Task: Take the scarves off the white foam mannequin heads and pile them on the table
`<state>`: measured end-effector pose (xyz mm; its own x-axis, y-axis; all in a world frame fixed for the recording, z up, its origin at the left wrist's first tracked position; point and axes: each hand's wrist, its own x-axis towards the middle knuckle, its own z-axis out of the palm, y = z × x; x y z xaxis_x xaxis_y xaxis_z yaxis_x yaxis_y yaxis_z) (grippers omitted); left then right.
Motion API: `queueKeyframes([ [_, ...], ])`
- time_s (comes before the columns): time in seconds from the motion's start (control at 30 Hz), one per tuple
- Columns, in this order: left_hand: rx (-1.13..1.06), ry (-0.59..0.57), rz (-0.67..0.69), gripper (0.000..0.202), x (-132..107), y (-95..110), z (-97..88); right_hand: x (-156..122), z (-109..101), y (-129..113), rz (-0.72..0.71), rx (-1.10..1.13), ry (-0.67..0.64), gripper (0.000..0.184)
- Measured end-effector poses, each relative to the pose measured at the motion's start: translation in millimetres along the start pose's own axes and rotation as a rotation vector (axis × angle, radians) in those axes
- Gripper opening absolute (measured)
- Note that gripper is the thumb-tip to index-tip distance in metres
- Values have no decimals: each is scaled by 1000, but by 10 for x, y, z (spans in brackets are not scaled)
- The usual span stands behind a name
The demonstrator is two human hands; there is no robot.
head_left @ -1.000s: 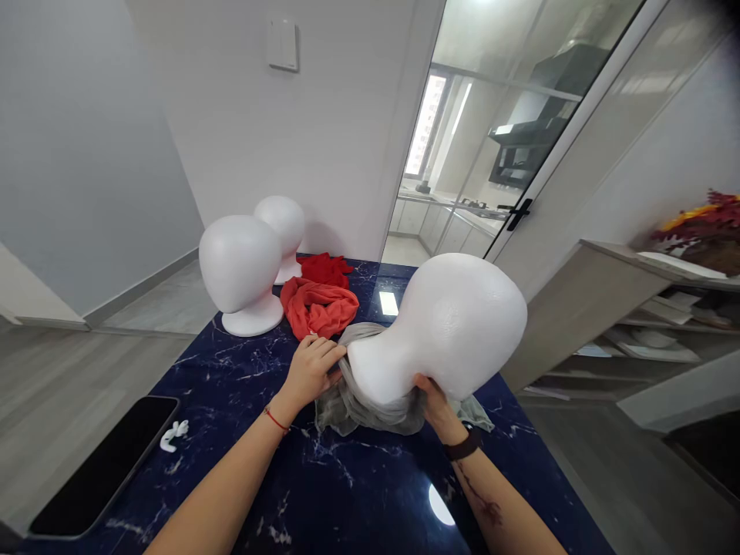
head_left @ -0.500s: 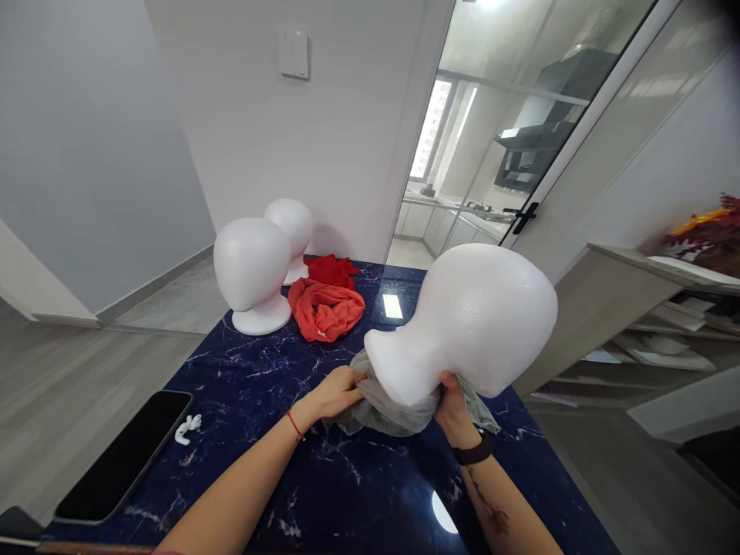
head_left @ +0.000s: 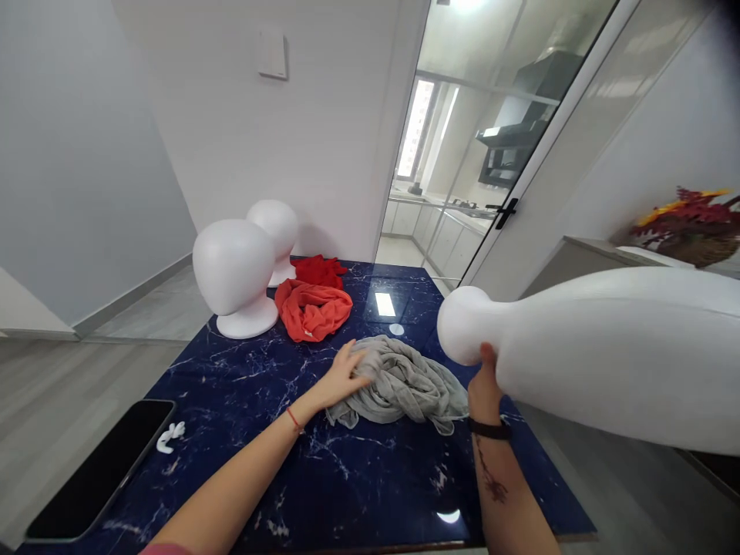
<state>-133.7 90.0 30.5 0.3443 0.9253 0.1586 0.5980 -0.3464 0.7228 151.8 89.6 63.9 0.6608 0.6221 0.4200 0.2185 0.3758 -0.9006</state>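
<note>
A white foam mannequin head (head_left: 618, 354) lies tilted sideways above the table's right edge, its base toward the middle. My right hand (head_left: 486, 389) is closed around its neck, thumb on the near side. The crumpled grey scarf (head_left: 405, 381) rests on the table between my hands. My left hand (head_left: 342, 376) is at the scarf's left end, with a fold of cloth between thumb and fingers; the fingertips are partly blurred. Past it lie an orange-red scarf (head_left: 315, 310) and a darker red cloth (head_left: 320, 271).
Two more white mannequin heads, a nearer one (head_left: 234, 270) and a farther one (head_left: 276, 231), stand upright at the back left. A black phone (head_left: 101, 470) and a small white object (head_left: 170, 437) lie on the dark blue marbled table (head_left: 358, 486). A glass door (head_left: 462, 154) stands behind.
My right hand has lifted the mannequin head off the grey scarf and swung it right, its top toward me. The grey scarf now lies uncovered. My left hand stays at its left end.
</note>
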Motion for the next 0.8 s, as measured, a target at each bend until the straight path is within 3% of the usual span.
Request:
queueKeyframes([
  [0.07, 154, -89, 86, 90, 64, 208, 213, -23, 58, 0, -31, -11, 22, 73],
  [0.13, 275, -118, 98, 101, 142, 402, 426, -35, 104, 18, -18, 23, 15, 76],
  [0.23, 385, -136, 83, 64, 205, 583, 644, -34, 120, 64, 12, 36, -1, 77],
  [0.3, 363, -170, 91, 37, 160, 617, 631, -27, 105, 92, 11, 4, -13, 76],
  [0.37, 238, -170, 95, 27, 31, 609, 433, -23, 88, 113, 9, -11, -15, 75],
  [0.43, 50, -76, 94, 25, -175, 598, 65, -23, 85, 129, 1, 5, -16, 73],
  [0.57, -171, 324, -27, 25, -675, 631, -817, -50, 129, 164, -21, 44, -9, 75],
  [0.63, -192, 480, -74, 24, -856, 608, -1089, -79, 163, 182, -19, 54, -16, 76],
  [0.7, -173, 515, -90, 23, -935, 493, -1155, -118, 193, 188, -14, 43, -37, 77],
  [0.8, -9, 341, -87, 27, -918, 175, -943, -206, 227, 144, 3, -11, -77, 76],
])
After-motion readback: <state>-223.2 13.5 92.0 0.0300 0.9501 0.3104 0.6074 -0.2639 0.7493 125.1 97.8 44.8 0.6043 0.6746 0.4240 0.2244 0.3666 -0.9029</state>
